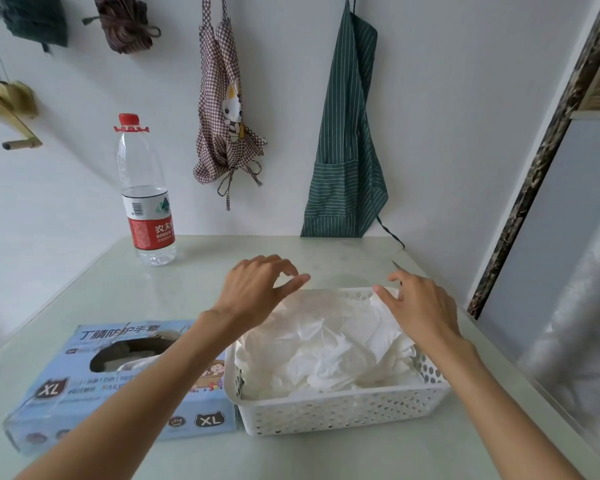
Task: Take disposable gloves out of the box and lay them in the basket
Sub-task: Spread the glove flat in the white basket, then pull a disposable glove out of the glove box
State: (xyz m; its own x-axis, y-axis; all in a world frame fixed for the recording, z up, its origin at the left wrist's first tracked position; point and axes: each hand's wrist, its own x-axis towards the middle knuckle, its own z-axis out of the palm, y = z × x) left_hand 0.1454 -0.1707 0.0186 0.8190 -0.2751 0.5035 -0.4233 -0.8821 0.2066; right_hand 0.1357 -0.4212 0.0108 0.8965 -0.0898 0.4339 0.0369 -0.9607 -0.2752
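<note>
A white perforated basket [336, 410] stands on the table, filled with several crumpled white gloves [326, 344]. To its left lies a light blue glove box [66, 382] marked XL; a white glove shows in its oval opening, and my left forearm crosses its right part. My left hand [257, 289] hovers over the basket's far left corner, fingers loosely bent, holding nothing. My right hand [416, 303] is over the basket's far right corner, its fingertips touching the top glove's edge; no firm grip shows.
A clear water bottle [146, 195] with a red cap stands at the table's back left. Two aprons [347, 143] hang on the wall behind. The pale green table [291, 455] ends close to the right of the basket.
</note>
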